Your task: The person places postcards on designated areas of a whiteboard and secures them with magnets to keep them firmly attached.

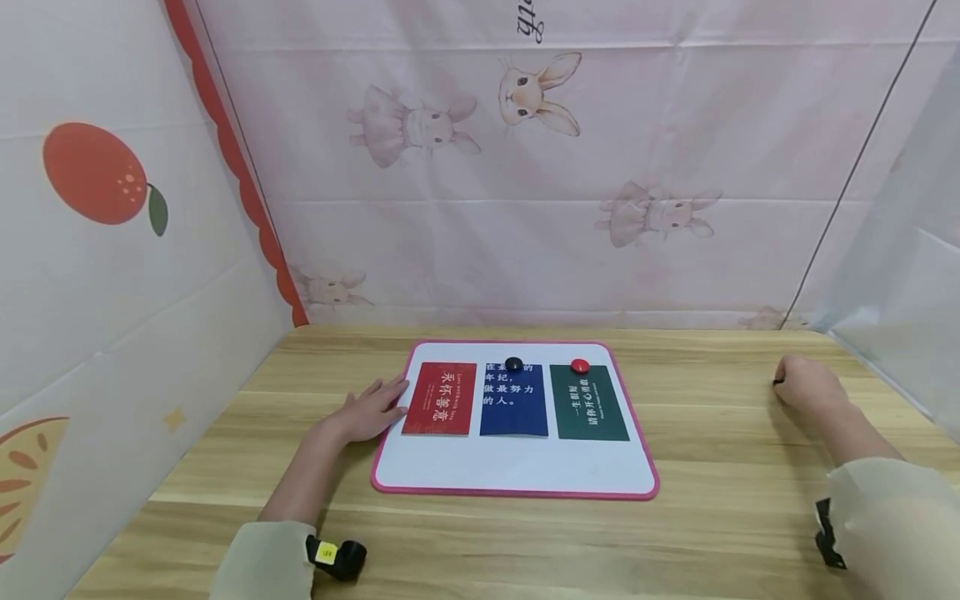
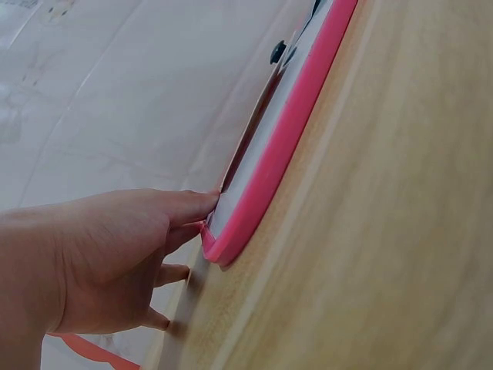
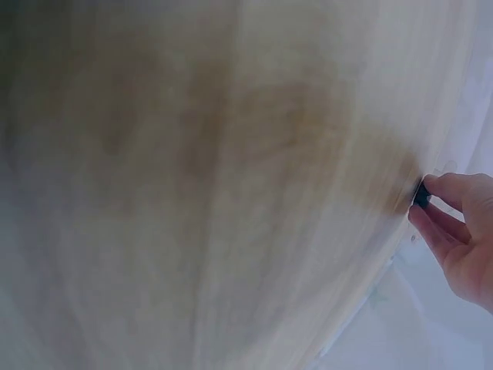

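1. Surface (image 1: 720, 467): pale wood grain, carrying everything listed below.
2. Board (image 1: 517, 477): white with a pink rim, lying flat at the middle of the surface, long axis running left to right. It holds three cards in a row and two magnets.
3. Left hand (image 1: 369, 411): flat on the surface at the board's left edge; fingers (image 2: 192, 206) straight, tips touching the pink rim and just beside the red card, gripping nothing.
4. Right hand (image 1: 810, 387): resting on the surface well to the right of the board; fingers curled, pinching a small black magnet (image 3: 421, 194) between thumb and fingertips.
5. Red card (image 1: 440, 398): leftmost on the board, long axis pointing away from the person.
6. Blue card (image 1: 513, 400): middle, a black disc (image 1: 513, 363) on its top edge.
7. Green card (image 1: 588, 402): rightmost, a red disc (image 1: 580, 366) on its top edge.
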Demonstrator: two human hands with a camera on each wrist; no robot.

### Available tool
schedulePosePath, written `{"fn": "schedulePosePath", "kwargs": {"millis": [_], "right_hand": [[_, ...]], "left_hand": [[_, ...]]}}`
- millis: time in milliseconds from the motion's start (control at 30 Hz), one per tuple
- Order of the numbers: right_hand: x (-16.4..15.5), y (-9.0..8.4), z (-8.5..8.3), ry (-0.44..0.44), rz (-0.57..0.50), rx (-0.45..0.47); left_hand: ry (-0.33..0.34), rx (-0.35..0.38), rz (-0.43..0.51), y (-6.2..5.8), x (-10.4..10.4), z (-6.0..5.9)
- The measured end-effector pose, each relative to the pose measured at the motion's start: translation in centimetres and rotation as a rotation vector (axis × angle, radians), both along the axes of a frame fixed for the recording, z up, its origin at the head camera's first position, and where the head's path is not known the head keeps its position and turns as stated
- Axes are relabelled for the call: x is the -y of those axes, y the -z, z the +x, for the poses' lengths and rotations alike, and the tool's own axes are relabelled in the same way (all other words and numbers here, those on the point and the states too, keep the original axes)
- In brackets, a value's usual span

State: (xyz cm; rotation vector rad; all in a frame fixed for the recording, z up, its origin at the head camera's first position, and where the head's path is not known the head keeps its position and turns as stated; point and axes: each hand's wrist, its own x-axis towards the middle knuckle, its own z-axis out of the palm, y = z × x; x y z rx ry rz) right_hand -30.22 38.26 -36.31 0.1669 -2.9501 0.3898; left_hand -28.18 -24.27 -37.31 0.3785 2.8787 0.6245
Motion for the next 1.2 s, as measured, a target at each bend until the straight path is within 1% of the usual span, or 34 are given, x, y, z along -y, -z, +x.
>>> {"fn": "schedulePosePath", "kwargs": {"millis": [100,233,467,700,967,1133,1200], "right_hand": [[0.3,-0.1,0.0,-0.009,0.004,0.0],[0.7,-0.3,-0.3,-0.026,0.022,-0.031],[1.6,-0.5,-1.0,-0.039,0.008,-0.062],[2.7,-0.5,-1.4,-0.087,0.012,-0.101],[4.2,-0.9,-1.4,-0.102,0.003,-0.07],[4.9,-1.0,-1.7,-0.121,-0.002,-0.08],[5.3,-0.9,-1.8,-0.132,-0.001,-0.1]], "left_hand": [[-0.001,-0.002,-0.001,0.0,0.0,0.1],[-0.002,-0.002,0.001,-0.1,-0.1,0.1],[-0.003,0.001,0.002,-0.2,-0.1,0.2],[-0.003,0.001,0.005,-0.1,-0.1,0.2],[-0.002,0.0,0.004,0.0,0.0,0.2],[-0.003,0.001,0.0,-0.1,0.0,0.2],[-0.002,0.005,0.0,-0.1,0.0,0.2]]}}
